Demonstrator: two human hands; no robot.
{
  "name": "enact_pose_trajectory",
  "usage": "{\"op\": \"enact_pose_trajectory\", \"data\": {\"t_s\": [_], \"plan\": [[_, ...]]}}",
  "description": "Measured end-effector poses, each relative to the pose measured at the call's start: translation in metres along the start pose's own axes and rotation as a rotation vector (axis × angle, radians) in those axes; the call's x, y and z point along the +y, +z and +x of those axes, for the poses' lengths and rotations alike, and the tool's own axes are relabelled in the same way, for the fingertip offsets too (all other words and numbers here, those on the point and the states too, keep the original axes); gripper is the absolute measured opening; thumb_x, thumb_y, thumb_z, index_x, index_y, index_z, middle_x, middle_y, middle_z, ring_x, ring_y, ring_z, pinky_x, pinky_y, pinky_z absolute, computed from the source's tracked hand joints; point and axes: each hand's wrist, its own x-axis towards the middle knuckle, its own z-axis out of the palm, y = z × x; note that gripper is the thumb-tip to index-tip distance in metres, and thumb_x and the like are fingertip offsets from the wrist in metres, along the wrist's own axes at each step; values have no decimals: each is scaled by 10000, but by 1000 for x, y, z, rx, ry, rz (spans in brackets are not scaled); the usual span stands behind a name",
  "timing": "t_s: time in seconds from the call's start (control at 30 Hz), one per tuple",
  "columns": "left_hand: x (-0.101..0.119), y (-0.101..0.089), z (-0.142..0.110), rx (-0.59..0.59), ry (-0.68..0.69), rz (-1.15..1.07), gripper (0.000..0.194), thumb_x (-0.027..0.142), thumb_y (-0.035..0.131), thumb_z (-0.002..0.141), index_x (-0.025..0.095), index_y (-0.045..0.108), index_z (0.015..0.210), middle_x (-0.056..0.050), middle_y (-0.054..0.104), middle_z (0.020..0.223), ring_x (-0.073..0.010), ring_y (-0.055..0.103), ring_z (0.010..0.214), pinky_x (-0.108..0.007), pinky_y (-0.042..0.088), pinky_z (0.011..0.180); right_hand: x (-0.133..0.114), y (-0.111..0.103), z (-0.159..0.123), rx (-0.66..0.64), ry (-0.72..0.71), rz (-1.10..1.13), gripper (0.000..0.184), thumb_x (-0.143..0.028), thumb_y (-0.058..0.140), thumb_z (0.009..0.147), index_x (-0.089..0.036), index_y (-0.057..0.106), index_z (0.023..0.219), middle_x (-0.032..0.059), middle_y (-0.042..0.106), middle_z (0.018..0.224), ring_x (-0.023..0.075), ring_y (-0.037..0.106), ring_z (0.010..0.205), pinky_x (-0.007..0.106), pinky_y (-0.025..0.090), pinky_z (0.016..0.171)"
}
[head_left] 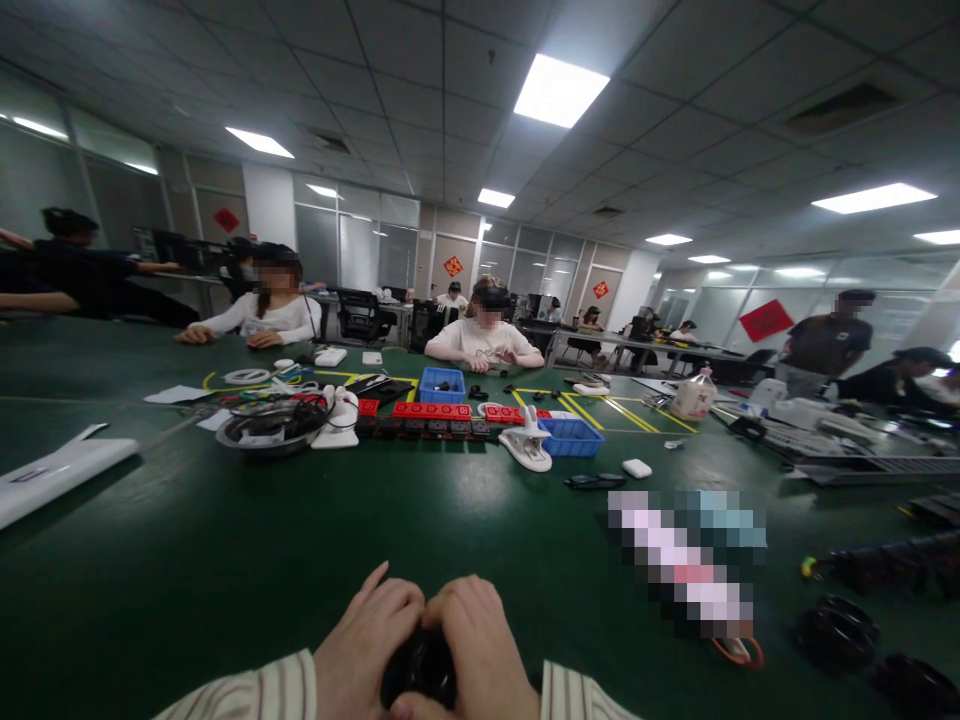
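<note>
At the near edge of the green table, my left hand (369, 630) and my right hand (480, 630) are curled round a glossy black rounded object (427, 668) between them. Its kind cannot be made out, as the palms and fingers cover most of it. Both hands are closed on it, the fingers meeting over its top, with the left index finger raised a little. Striped sleeves reach to both wrists. Farther right on the table lie similar glossy black round parts (836, 632).
Across the green table (300, 520) stand a metal bowl (274, 430) of cables, red blocks (431, 411), blue bins (571, 437) and a white clip stand (527, 440). A white case (637, 468) and pixelated items (679, 555) lie right. A person in white (486, 335) sits opposite.
</note>
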Motion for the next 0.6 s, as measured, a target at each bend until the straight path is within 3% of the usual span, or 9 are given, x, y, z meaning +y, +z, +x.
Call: {"op": "enact_pose_trajectory", "data": {"t_s": [0.07,0.17,0.3,0.43,0.5,0.6], "plan": [[-4,-1,2,-44,5,-15,320,415,695,638,203,567,841,-28,574,903,-240,566,877,-571,195,1060,6,6,-2,-21,-38,-32,652,-756,212,838,-175,503,780,31,536,732,164,484,672,304,373,619],[-6,-4,7,-101,20,-49,342,408,716,623,215,601,881,-19,573,928,-231,559,900,-518,213,1070,13,9,-3,-36,-144,8,563,-685,266,878,-179,508,829,24,554,752,157,495,698,295,374,635],[-3,-7,11,-168,12,-89,301,313,733,602,220,627,868,-5,571,922,-223,563,909,-482,256,1055,14,2,3,-124,-252,110,421,-537,265,949,-195,507,902,18,609,817,154,512,776,284,393,693],[-2,-7,9,-170,14,-73,302,294,729,618,209,599,877,-10,574,931,-221,566,937,-499,204,1083,8,-7,12,-179,-358,187,429,-456,143,1001,-222,500,959,-4,653,874,146,543,861,285,393,761],[-3,-6,7,-142,22,-53,460,302,745,591,210,553,998,-38,577,1035,-250,542,1022,-537,156,1092,3,-12,15,-155,-330,221,447,-514,160,980,-215,485,1051,20,644,930,163,545,884,301,402,781],[-1,-6,4,-80,30,-44,674,341,774,549,216,462,1132,-77,549,1163,-292,501,1112,-592,122,1083,-4,-17,14,-103,-156,229,560,-644,262,906,-176,461,1141,71,594,987,190,540,869,327,423,777]]}}
